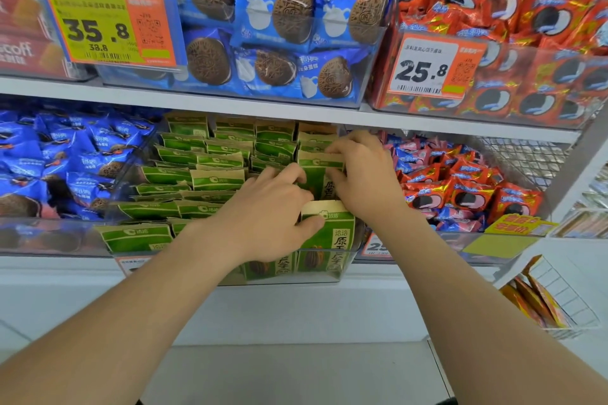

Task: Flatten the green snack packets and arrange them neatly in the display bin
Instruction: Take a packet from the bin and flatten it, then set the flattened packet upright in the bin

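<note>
**Green packets: right column in work, rest mostly ranked**

- Both hands are set close together at the right front corner of the display bin (pixel 296 281).
- An upright packet (pixel 320 182) is held between them. The left hand (pixel 273 207) is curled against its left edge, with the thumb pressed on the top of the front packet (pixel 329 230). Its top seam is pinched by the right hand (pixel 362 174).
- The other green snack packets (pixel 210 174) are stacked in overlapping rows from the back wall to the front rim, along the left side and centre of the bin. Most are leaned flat, but a few near the left wall are skewed.
- Judged progress: well past half. The left and centre columns look done (minor straightening aside). The right column is still to be flattened and seated, and the front row is stood upright against the front wall.
- The bin is sat on a white shelf (pixel 296 306) under a second tier. Blue biscuit packs (pixel 263 26) and a yellow price tag (pixel 98 29) are shown above.
- More blue packs (pixel 65 168) are binned past the left wall, and red-orange packs (pixel 460 200) past the right wall.
- A wire basket (pixel 559 299) is hung at the shelf's right end. The setting is read as a shop aisle.
</note>
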Demonstrator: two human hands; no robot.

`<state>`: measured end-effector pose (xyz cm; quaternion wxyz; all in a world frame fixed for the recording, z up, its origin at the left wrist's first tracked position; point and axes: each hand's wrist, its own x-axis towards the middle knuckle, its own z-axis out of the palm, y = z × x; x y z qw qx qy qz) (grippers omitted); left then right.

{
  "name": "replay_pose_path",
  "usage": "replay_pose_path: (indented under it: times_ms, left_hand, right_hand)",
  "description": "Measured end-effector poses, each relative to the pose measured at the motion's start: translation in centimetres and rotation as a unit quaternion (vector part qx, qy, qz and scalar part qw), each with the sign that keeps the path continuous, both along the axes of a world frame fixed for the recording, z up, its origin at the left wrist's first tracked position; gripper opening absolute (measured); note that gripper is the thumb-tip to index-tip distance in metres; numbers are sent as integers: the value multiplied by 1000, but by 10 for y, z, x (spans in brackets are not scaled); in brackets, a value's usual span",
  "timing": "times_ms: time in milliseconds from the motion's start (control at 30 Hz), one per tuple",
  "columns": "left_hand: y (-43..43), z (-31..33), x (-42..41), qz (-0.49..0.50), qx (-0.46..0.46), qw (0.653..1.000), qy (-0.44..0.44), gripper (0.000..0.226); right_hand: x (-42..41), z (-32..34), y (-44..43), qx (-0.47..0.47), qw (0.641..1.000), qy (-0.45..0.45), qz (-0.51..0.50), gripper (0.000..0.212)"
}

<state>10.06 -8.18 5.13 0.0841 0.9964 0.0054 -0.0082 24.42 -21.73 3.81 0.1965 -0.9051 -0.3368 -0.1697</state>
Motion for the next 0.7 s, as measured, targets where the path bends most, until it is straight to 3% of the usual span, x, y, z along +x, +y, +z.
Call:
replay_pose_path:
  times_ms: [167,367,500,700]
  left_hand:
    - [1,-2,1,-19,41,999,19,56]
    - [-1,-2,1,-23,33,999,8,40]
    - [1,-6,1,-29,19,999,-3,34]
    - [6,-11,0,-50,-5,999,-13,32]
  right_hand:
    - [10,0,4,-43,998,54,4,46]
    - [18,10,35,-189,979,19,-71,48]
    - [35,16,43,-191,975,49,-101,59]
    - [49,13,56,-151,980,48,-116,53]
